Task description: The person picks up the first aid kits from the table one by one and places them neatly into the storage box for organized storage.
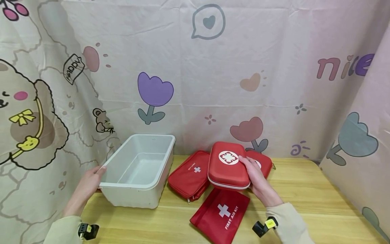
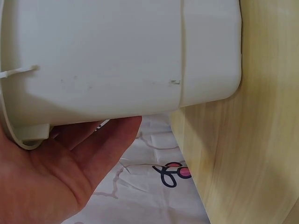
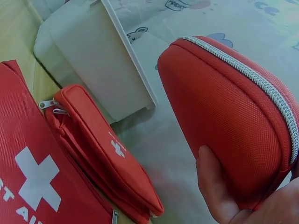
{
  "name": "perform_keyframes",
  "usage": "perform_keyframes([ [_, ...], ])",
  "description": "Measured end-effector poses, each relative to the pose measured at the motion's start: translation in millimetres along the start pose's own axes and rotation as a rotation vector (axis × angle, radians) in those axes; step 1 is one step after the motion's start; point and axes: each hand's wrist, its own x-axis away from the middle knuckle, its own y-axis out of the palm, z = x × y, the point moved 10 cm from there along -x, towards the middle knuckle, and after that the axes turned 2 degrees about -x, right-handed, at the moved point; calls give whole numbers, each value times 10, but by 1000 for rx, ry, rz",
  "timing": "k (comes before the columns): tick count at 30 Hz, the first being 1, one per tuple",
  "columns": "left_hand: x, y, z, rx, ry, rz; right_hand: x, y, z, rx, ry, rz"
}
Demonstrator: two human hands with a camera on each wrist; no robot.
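In the head view my right hand grips a red hard-shell first aid case by its right side, raised above the other kits. The case has a white round emblem and, in the right wrist view, a pale zipper along its edge. My left hand holds the near left corner of a white plastic bin, thumb over the rim. The left wrist view shows curled fingers against the bin's outer wall. Nothing lies on the visible part of the bin's floor.
A red zip pouch lies right of the bin. A flat first aid kit pouch lies nearer me. Another red case is partly hidden behind my right hand. A printed curtain hangs behind the wooden table.
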Motion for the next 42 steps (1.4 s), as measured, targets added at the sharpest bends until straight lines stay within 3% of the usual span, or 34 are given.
perform_keyframes([
  [42, 22, -14, 22, 62, 6, 12, -54, 539, -115, -100, -96, -76],
])
